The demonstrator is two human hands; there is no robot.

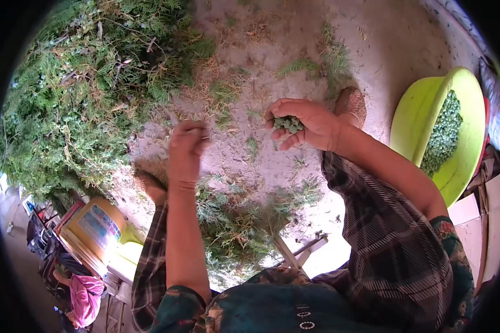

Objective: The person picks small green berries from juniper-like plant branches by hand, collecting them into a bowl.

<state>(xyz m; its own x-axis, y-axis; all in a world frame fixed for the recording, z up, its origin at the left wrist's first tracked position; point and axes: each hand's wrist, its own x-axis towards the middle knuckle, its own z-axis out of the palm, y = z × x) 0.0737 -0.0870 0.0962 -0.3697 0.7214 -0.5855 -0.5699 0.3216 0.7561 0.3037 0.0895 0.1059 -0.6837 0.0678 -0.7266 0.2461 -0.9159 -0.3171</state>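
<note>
My right hand (pixel 308 123) is curled, palm partly up, around a handful of small green seed cones (pixel 288 124). Slightly blurred, my left hand (pixel 188 145) has its fingers bent in and pressed together; whatever they may hold cannot be made out. It is above the floor near the edge of a big heap of cut evergreen branches (pixel 94 83). To the right, a yellow-green plastic basin (pixel 414 114) stands tilted in view, with many similar green cones (pixel 445 133) inside. More evergreen sprigs (pixel 228 222) lie between my legs.
Loose sprigs (pixel 330 61) and dry bits are scattered on the dusty floor (pixel 250 130). A yellow bucket (pixel 97 230) stands at lower left, near a person in a pink top (pixel 86 297). My shoes (pixel 351 104) flank the work area. Cardboard (pixel 491 222) is at far right.
</note>
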